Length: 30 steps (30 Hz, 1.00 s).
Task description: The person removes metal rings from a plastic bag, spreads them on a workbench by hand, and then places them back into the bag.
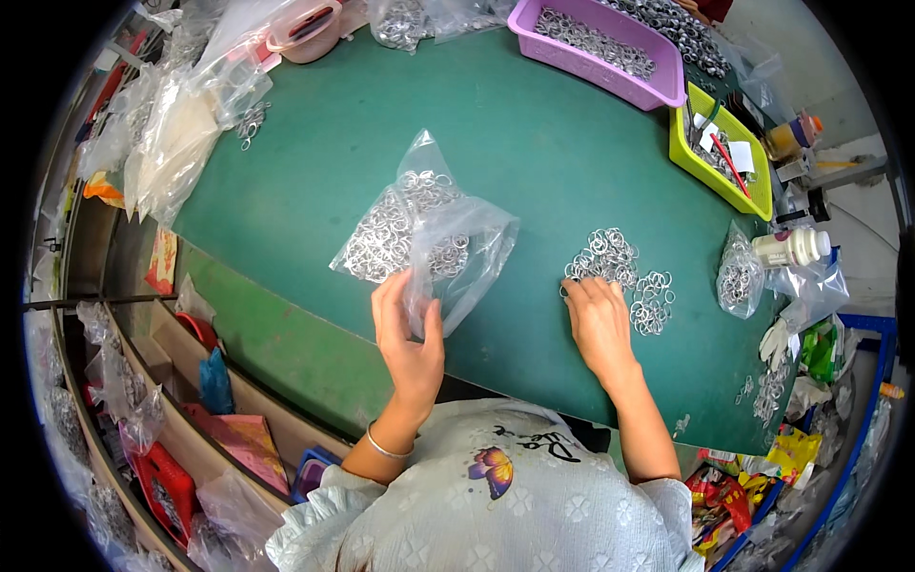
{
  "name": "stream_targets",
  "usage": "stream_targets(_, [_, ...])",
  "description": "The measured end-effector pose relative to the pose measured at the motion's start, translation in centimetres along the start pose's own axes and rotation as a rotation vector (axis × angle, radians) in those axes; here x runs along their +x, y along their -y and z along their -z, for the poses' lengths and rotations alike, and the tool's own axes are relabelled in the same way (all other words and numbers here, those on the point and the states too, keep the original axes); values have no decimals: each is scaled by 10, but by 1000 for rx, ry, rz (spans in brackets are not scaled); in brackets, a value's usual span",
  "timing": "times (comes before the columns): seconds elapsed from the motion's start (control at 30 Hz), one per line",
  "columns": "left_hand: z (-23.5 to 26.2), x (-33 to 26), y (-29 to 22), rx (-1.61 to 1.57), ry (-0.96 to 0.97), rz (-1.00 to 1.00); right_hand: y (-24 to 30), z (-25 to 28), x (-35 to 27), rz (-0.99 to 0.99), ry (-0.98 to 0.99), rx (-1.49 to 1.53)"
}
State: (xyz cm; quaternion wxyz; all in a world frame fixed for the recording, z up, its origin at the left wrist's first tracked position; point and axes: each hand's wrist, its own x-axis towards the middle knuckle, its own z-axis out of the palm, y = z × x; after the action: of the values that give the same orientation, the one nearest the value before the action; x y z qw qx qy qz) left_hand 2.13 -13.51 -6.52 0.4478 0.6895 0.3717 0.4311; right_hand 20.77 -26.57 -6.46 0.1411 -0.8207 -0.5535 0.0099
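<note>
At the left of the green bench (315, 143), crumpled plastic bags (181, 133) lie heaped, with a few linked rings (252, 124) just beside them. A pink tub (307, 48) sits near the far edge. Mid-bench lies the clear bag (481, 229), partly filled with bagged rings (381, 234), its loose mouth toward the person. The left hand (407, 329) is at that mouth, thumb spread from the fingers, plastic between them. Farther right, the right hand (600, 324) touches the loose rings (605, 255), fingers bent and close together; whether it pinches one, I cannot tell. Beyond are a purple basket (591, 71) of rings and a lime basket (707, 172) holding rings and tools. Near the right edge, a small bag (739, 276) of rings lies beside a white bottle (791, 248).
</note>
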Motion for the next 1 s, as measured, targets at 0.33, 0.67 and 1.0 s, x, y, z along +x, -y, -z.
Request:
stream_targets(0.33, [4, -5, 3, -30, -2, 44, 26, 17, 8, -367, 8, 759])
stream_targets(0.67, [5, -5, 1, -37, -16, 16, 20, 1, 28, -58, -282, 351])
stream_targets(1.0, [4, -3, -1, -46, -2, 21, -45, 14, -14, -280, -272, 251])
